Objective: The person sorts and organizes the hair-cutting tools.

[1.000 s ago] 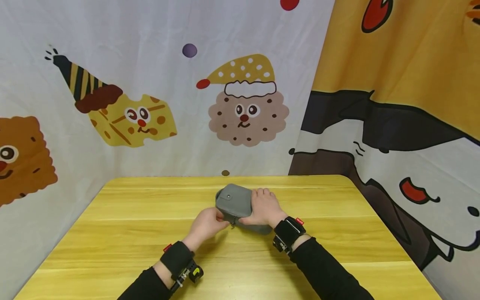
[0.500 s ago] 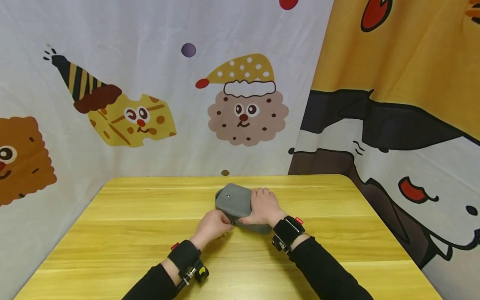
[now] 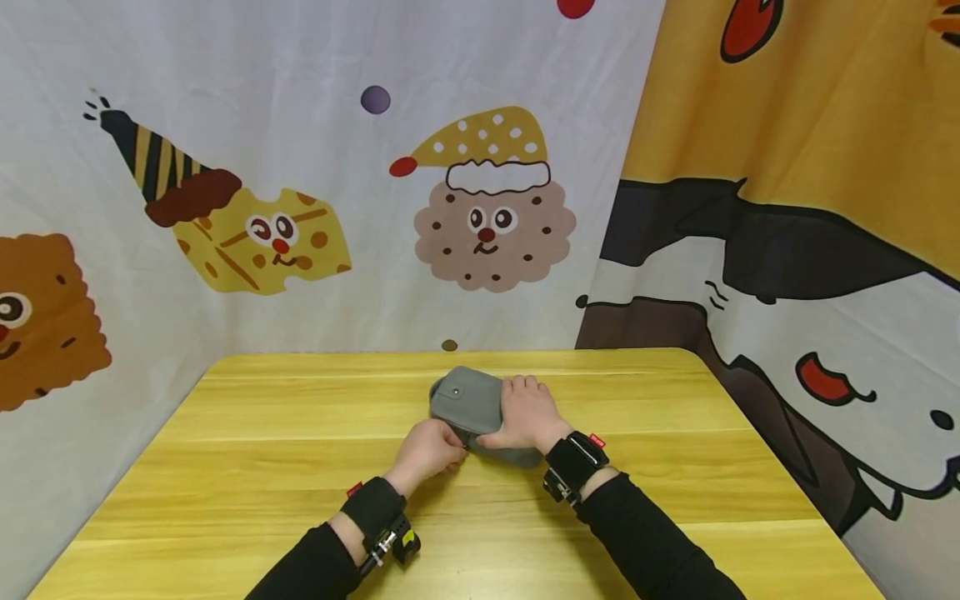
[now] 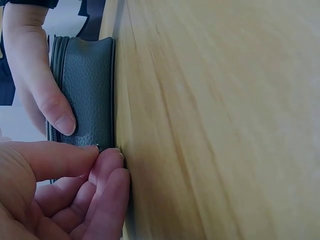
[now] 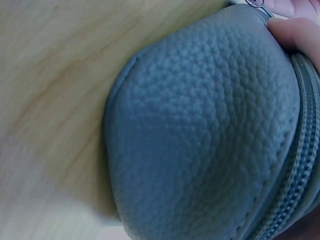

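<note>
A grey pebbled-leather zipper pouch [image 3: 468, 398] lies on the table, a snap tab on its top. My right hand [image 3: 528, 414] grips it from above, with the thumb on its near side. In the left wrist view that thumb presses the pouch's side [image 4: 87, 85] beside the zipper. My left hand [image 3: 427, 454] is at the near edge, where thumb and forefinger pinch the small metal zipper pull; the fingertips mostly hide it. The right wrist view shows the zipper teeth [image 5: 295, 175] along the pouch's edge and a thin metal ring [image 5: 256, 3] near the thumb.
The pouch stands on a yellow wood-grain table [image 3: 285, 417], towards its far edge. Behind hangs a white curtain [image 3: 300, 100] with cartoon prints, and a coloured one [image 3: 750, 150] falls along the right side. Both wrists wear black straps with small cameras.
My left hand has shifted a little right along the pouch's near edge, and its fingers now cover the zipper pull. The right hand and the pouch have stayed in place.
</note>
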A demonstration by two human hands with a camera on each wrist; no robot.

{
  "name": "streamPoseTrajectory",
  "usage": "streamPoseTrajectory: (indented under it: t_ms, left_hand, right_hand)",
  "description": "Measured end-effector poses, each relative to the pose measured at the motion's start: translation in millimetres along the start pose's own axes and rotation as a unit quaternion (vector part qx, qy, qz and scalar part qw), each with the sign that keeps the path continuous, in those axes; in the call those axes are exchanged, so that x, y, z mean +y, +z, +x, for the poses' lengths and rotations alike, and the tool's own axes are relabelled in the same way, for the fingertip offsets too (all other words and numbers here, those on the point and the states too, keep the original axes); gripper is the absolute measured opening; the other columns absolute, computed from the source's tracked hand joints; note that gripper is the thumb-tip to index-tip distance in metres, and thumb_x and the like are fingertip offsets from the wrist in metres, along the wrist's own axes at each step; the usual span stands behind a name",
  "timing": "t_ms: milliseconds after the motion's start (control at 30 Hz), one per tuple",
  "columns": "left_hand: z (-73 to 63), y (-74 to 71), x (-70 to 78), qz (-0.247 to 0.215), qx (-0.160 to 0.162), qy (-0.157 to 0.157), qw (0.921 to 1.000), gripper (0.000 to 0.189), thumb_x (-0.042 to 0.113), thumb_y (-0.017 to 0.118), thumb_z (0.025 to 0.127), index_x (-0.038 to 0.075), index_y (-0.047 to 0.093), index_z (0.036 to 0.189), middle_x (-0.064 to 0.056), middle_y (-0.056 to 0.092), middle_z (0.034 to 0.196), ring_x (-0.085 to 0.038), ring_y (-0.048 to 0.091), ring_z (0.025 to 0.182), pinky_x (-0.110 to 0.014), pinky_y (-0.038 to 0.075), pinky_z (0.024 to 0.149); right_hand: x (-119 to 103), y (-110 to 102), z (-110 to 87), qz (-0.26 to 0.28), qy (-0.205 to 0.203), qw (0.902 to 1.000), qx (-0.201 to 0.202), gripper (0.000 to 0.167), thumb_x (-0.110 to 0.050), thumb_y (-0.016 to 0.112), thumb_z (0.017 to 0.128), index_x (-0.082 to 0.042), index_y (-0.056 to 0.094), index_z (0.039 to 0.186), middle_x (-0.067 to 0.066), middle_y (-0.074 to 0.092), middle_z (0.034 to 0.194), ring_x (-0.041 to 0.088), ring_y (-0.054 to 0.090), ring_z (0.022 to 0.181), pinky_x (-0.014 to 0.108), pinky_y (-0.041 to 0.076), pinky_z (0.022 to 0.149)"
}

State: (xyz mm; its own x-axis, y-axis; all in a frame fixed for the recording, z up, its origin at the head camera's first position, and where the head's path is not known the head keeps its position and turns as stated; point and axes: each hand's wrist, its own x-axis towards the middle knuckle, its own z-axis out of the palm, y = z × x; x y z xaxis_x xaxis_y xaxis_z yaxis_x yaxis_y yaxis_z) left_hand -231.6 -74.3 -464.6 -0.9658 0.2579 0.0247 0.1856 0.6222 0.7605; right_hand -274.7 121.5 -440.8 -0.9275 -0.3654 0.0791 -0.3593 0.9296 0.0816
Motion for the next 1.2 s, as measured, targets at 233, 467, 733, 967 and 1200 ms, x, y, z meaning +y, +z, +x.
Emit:
streamPoseTrajectory:
  t_ms: [233,467,733,967,1200]
  left_hand:
    - [-4.3,-0.3,0.5,-0.031,0.004,0.004,0.9995,0.010,0.004,0.075,0.083,0.001,0.076,0.073,-0.005,0.069,0.065,-0.019,0.066,0.056,-0.028,0.052,0.050]
    - [-8.7,0.6,1.0,-0.077,0.013,-0.002,0.9969,0.008,-0.001,0.071,0.085,-0.003,0.072,0.077,-0.008,0.068,0.068,-0.022,0.068,0.059,-0.031,0.056,0.054]
    - [-9.2,3.9,-1.3,-0.127,0.028,-0.014,0.9915,0.007,-0.003,0.065,0.088,-0.002,0.066,0.081,-0.011,0.068,0.072,-0.025,0.069,0.063,-0.036,0.059,0.058]
    - [-10.6,5.1,-2.3,-0.131,0.041,0.007,0.9905,0.009,-0.001,0.068,0.089,-0.002,0.065,0.080,-0.011,0.068,0.071,-0.025,0.069,0.061,-0.034,0.058,0.056]
    - [-11.7,2.8,-2.5,-0.077,0.059,0.041,0.9944,0.015,0.001,0.069,0.089,0.002,0.065,0.075,-0.005,0.066,0.068,-0.018,0.066,0.056,-0.028,0.054,0.052]
  right_hand:
    - [-1,-1,-0.8,0.003,-0.001,1.0000,-0.001,0.110,-0.081,0.064,0.069,0.004,0.049,0.136,0.022,0.054,0.124,0.037,0.051,0.110,0.049,0.046,0.092]
    - [-1,-1,-1.5,0.006,-0.002,1.0000,0.001,0.109,-0.080,0.065,0.069,0.004,0.049,0.136,0.022,0.053,0.122,0.037,0.051,0.109,0.049,0.046,0.091]
    - [0,1,-0.5,0.003,0.001,1.0000,-0.002,0.109,-0.081,0.064,0.069,0.003,0.049,0.136,0.022,0.053,0.124,0.037,0.051,0.110,0.049,0.045,0.092]
    - [0,3,0.6,0.000,0.001,1.0000,-0.003,0.110,-0.082,0.063,0.069,0.003,0.048,0.137,0.022,0.052,0.125,0.037,0.050,0.111,0.049,0.045,0.092]
    - [1,3,-0.2,0.000,0.001,1.0000,-0.001,0.111,-0.083,0.063,0.068,0.003,0.050,0.136,0.021,0.053,0.123,0.036,0.050,0.109,0.049,0.046,0.091]
